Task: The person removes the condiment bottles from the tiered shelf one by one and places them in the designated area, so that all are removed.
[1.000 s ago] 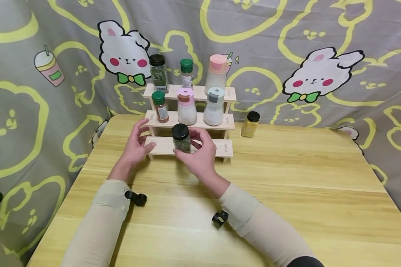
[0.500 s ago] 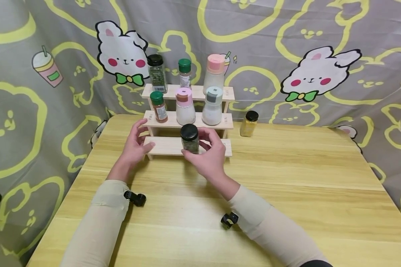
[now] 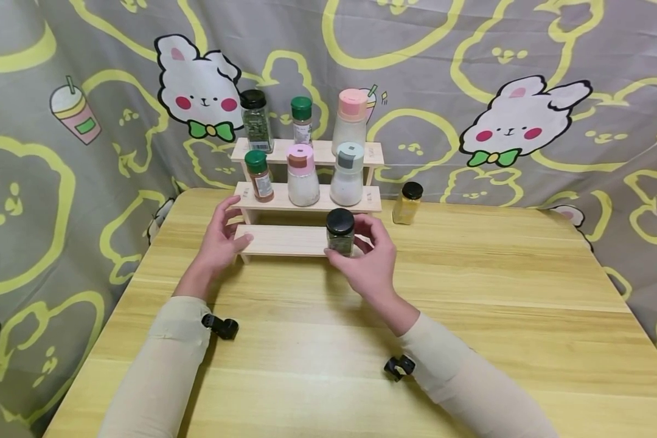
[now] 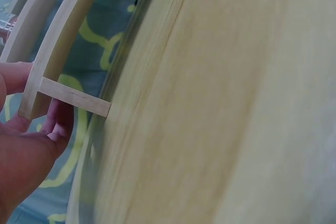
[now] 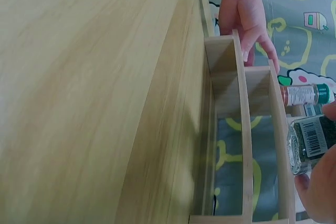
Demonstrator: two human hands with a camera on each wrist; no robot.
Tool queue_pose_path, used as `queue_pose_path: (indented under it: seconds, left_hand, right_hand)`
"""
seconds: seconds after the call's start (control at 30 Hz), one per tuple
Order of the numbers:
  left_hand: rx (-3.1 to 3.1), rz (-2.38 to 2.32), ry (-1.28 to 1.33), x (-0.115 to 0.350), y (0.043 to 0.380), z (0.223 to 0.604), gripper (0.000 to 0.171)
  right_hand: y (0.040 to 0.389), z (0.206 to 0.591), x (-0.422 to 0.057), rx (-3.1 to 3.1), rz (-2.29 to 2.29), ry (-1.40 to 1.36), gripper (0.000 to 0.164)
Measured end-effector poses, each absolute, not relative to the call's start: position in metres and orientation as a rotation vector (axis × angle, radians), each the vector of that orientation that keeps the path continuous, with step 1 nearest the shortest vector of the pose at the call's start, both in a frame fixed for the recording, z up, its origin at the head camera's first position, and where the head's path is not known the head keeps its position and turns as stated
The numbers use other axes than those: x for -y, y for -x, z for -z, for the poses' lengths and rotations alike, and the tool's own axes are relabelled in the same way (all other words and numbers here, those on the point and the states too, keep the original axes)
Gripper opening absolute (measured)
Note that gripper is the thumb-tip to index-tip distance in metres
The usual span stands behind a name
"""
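Observation:
In the head view my right hand (image 3: 375,261) grips a glass spice jar (image 3: 340,234) with a black lid and dark green herbs inside. The jar is upright over the right part of the lowest step of a three-step wooden spice rack (image 3: 281,240). A barcode label on the jar (image 5: 314,136) shows in the right wrist view. My left hand (image 3: 216,240) holds the rack's left end at the lowest step. From the left wrist, its thumb and fingers (image 4: 62,121) are seen on either side of the board's end.
On the middle step stand a green-capped jar (image 3: 260,176), a pink-capped shaker (image 3: 303,179) and a pale-capped shaker (image 3: 347,179). The top step bears a black-lidded herb jar (image 3: 257,125), a green-capped jar (image 3: 302,121) and another pink-capped shaker (image 3: 352,121). A yellow spice jar (image 3: 407,205) stands right of the rack.
My right hand has moved the black-lidded spice jar rightward along the lowest step, from its middle to its right part. My left hand stays on the rack's left end.

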State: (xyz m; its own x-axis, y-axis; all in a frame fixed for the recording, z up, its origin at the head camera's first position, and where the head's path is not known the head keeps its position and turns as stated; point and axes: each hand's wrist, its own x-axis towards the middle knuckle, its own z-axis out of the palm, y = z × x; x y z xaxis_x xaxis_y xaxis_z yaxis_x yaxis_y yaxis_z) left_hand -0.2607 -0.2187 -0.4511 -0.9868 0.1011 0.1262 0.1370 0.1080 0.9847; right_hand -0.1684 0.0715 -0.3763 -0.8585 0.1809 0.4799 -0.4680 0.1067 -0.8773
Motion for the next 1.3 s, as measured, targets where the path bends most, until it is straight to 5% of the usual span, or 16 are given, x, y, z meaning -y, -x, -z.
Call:
queue_pose_path:
  seconds: [0.97,1.3]
  left_hand:
    - [2.328,2.061,0.23,0.22,0.259,0.45,0.09]
    - [2.333,2.073,0.225,0.219,0.258,0.447,0.087]
  right_hand:
    - [0.166,0.383,-0.13,1.943,-1.715,-0.059,0.062]
    - [0.181,0.415,-0.16,1.925,-1.716,0.005,0.065]
